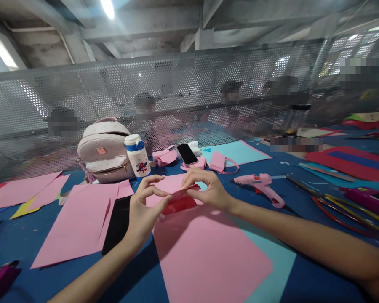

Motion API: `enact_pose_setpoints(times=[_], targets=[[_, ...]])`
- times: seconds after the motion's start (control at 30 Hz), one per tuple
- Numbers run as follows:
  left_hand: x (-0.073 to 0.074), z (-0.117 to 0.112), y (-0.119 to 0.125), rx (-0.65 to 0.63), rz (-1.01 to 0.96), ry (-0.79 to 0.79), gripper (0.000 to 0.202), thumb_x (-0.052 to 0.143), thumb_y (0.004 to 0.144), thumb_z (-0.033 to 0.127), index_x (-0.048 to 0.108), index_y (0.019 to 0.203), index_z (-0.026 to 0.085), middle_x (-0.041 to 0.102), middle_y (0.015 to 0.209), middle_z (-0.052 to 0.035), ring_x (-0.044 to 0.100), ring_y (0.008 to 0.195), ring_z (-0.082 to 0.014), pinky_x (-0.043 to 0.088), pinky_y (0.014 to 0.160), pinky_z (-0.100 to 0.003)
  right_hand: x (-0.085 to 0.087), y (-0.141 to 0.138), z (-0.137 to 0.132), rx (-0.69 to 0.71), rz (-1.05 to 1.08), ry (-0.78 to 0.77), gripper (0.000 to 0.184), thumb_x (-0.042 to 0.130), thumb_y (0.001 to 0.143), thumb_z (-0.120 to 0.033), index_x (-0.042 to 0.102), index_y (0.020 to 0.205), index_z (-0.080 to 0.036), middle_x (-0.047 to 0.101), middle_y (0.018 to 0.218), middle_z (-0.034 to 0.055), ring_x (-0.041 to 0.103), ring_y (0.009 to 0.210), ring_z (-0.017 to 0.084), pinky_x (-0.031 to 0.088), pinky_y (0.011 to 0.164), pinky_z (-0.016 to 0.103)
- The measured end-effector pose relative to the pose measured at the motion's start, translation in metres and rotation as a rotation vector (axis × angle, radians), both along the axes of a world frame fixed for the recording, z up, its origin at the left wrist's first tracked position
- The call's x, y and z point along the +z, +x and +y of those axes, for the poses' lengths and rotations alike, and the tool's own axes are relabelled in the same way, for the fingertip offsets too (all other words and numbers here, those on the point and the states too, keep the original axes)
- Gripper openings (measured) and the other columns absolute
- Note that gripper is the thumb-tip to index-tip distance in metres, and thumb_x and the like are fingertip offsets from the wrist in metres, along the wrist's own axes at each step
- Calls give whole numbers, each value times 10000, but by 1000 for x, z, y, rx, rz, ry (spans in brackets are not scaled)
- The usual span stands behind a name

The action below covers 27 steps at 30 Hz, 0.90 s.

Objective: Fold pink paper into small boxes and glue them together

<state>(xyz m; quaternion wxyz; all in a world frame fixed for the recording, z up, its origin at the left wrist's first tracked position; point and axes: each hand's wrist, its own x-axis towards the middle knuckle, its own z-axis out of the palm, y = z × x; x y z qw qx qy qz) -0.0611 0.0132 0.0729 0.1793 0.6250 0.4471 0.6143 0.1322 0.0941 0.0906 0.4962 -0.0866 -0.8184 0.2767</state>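
Between my two hands is a small folded piece of red and pink paper [180, 205], held above a pink sheet [208, 256]. The thumb and forefinger of my left hand [148, 202] pinch its left upper edge. My right hand [210, 189] pinches the same edge from the right, with fingertips close to the left ones. A light blue sheet [271, 261] lies partly under the pink one. To the right of my right hand rests a pink glue gun [260, 184]. Beside my left wrist is a black flat device [116, 223], partly hidden by the hand.
A pale backpack [104, 147] and a white-and-blue bottle [137, 158] stand at the back left. A phone [187, 154] leans on pink paper pieces. Scissors [350, 210] lie at right, more pink sheets [72, 223] at left. Behind a perforated metal screen [183, 92] are several people.
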Motion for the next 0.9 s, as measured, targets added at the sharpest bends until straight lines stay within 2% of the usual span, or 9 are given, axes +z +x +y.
enact_pose_setpoints(times=[0.3, 0.47, 0.63, 0.9], targets=[[1, -6, 3, -8, 84, 28, 72, 686, 857, 208, 687, 786, 221, 600, 1211, -69, 544, 1212, -249, 400, 1053, -431, 1, -1, -6, 11, -24, 25, 78, 686, 852, -131, 697, 796, -183, 689, 777, 30, 620, 755, 164, 500, 697, 315], [4, -10, 6, -7, 127, 61, 63, 710, 851, 217, 708, 790, 231, 593, 1208, -68, 540, 1215, -247, 407, 1040, -398, 2, -2, -11, 26, -54, 62, 82, 682, 870, -138, 721, 816, -186, 696, 782, 36, 623, 757, 162, 496, 649, 289], [7, -12, 7, -1, 161, 80, 64, 717, 851, 217, 728, 798, 251, 618, 1177, -56, 552, 1191, -247, 402, 1024, -401, 4, -3, -13, 36, -48, 85, 92, 687, 864, -119, 720, 813, -188, 694, 779, 31, 635, 770, 162, 508, 696, 303], [9, -13, 6, 15, 198, 110, 93, 730, 834, 194, 719, 753, 237, 640, 1133, -47, 578, 1130, -230, 433, 991, -379, 3, -4, -14, 45, -48, 69, 115, 693, 840, -82, 721, 814, -190, 696, 780, 25, 631, 759, 159, 497, 670, 291]])
